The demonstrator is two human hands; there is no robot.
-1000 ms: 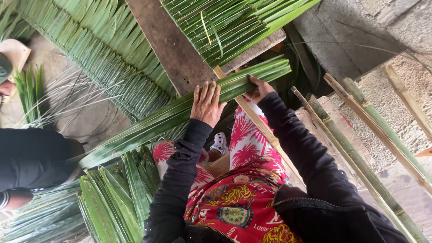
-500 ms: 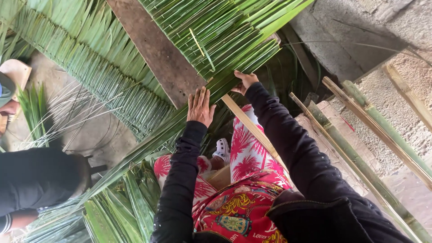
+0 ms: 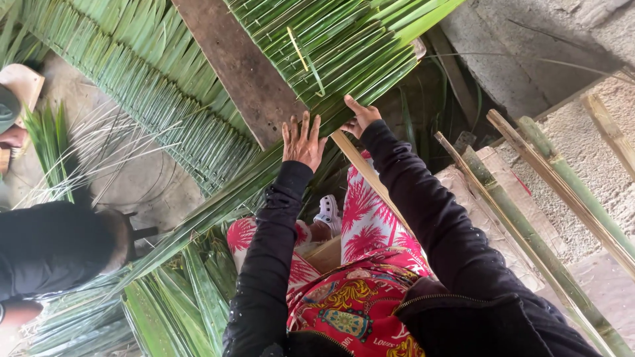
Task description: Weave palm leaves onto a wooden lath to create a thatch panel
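Outdoors, left hand fingers lie spread on palm fronds; right hand fingers pinch their edge.

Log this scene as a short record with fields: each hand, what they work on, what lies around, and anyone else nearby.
left hand: open, fingers spread, flat against the palm leaves
right hand: fingers gripping the leaf edge
palm leaves: long green strips laid side by side in a panel
plank: brown, slanting between two leaf panels
bamboo poles: lying at the right, on the ground
loose leaves: bundle by the person's knees
other person: at the left edge, dark sleeve
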